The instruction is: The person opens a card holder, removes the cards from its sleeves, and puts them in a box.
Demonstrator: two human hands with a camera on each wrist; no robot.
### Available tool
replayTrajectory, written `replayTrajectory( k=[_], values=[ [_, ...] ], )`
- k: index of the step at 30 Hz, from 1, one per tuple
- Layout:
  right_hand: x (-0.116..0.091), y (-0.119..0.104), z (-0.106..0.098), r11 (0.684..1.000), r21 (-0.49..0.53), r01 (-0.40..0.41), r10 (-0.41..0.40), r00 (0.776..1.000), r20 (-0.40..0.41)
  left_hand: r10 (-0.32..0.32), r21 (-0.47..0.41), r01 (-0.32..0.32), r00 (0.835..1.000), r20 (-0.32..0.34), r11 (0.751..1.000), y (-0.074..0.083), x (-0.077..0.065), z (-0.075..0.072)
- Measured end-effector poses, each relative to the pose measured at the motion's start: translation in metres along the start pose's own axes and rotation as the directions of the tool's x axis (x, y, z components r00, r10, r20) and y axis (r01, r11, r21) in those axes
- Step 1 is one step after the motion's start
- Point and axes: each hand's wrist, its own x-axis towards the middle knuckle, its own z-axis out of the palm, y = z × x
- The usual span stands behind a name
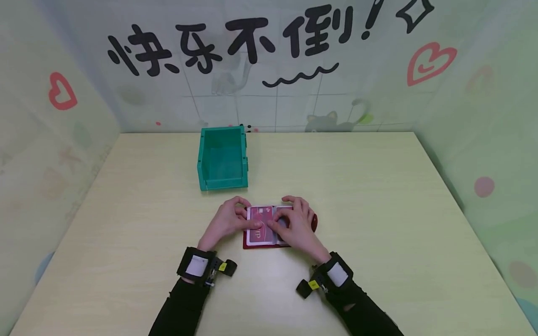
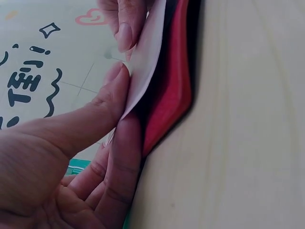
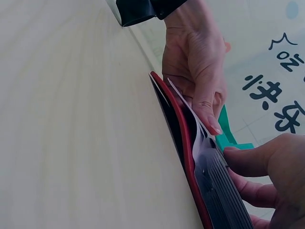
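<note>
A red card holder lies opened on the table, with clear sleeves inside. A pink card shows on its left side. My left hand pinches the left sleeve with the card, thumb on top and fingers beneath; in the left wrist view that leaf stands lifted off the red cover. My right hand grips the right side, its thumb and index finger at the middle of the holder. A stack of sleeves lies by the right thumb in the right wrist view. A dark red rounded tab sticks out beyond the right hand.
Behind the left hand stands a teal plastic bin near the back of the pale wooden table. Printed cloth walls enclose the back and both sides. Each wrist carries a strapped camera.
</note>
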Motion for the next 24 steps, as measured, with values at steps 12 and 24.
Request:
replayTrajectory(
  k=[12, 24],
  values=[
    [0.002, 0.005, -0.003, 0.999, 0.038, 0.036, -0.036, 0.999, -0.002, 0.078, -0.180, -0.046, 0.981, 0.179, 0.983, -0.007, 0.000, -0.015],
    [0.004, 0.006, 0.000, 0.999, 0.015, -0.031, 0.031, 1.000, 0.001, 0.028, -0.168, 0.002, 0.984, 0.174, 0.986, -0.002, -0.002, -0.014]
  ],
)
